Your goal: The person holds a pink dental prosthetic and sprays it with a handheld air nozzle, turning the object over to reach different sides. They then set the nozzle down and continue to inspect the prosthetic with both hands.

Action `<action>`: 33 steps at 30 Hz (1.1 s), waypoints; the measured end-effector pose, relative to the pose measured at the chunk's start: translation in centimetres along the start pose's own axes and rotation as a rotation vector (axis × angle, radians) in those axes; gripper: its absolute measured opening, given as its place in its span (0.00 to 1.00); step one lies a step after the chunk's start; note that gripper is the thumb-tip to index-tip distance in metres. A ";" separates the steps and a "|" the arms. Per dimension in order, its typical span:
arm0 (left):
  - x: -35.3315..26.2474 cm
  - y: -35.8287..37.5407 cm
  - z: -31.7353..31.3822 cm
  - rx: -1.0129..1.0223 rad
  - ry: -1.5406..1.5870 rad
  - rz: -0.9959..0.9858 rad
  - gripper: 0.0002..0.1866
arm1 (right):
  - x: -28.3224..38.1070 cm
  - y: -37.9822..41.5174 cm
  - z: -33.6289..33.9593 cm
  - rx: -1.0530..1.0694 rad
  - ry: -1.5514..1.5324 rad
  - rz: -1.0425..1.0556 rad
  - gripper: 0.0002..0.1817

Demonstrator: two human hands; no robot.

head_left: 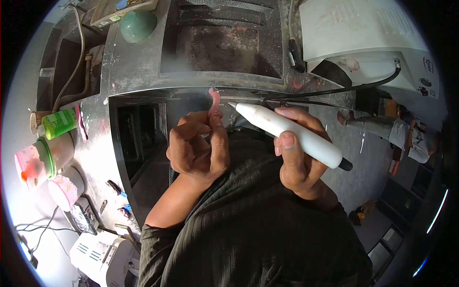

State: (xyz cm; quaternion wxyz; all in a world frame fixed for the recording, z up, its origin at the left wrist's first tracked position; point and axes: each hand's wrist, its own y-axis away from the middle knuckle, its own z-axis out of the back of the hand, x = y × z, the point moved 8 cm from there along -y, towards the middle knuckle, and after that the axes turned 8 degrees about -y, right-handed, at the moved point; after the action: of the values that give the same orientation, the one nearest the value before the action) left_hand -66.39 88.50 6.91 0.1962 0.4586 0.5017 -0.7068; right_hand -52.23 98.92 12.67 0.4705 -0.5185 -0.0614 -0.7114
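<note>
My left hand point(197, 146) pinches a small pink curved piece point(214, 100) between thumb and fingers, holding it upright in front of my chest. My right hand point(299, 153) grips a white pen-shaped handpiece point(287, 134) with a black rear end. Its thin tip points left and sits a little right of the pink piece, apart from it. Both hands hover over the front edge of a dusty grey workbench point(138, 71) with a dark recessed opening point(222, 45).
On the left stand a green bottle point(60, 123), a stained pink-and-green jar point(40, 160) and a pink-lidded tub point(67, 189). A green bowl point(138, 25) sits at the back. A white machine point(368, 38) with a black cable is at right. Another person point(406, 136) sits farther right.
</note>
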 end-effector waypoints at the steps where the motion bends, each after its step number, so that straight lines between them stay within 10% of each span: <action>1: 0.1 0.0 0.0 -0.006 0.006 0.020 0.12 | -0.5 0.0 0.2 -0.048 -0.124 -0.059 0.17; 33: 0.2 -0.3 0.2 0.009 -0.034 0.056 0.10 | 0.1 -1.5 -0.6 0.003 -0.099 0.055 0.16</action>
State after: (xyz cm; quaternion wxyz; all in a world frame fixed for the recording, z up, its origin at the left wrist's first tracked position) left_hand -66.82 88.46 6.94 0.2224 0.4613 0.4821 -0.7109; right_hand -53.71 99.33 13.06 0.4868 -0.5539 -0.0716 -0.6716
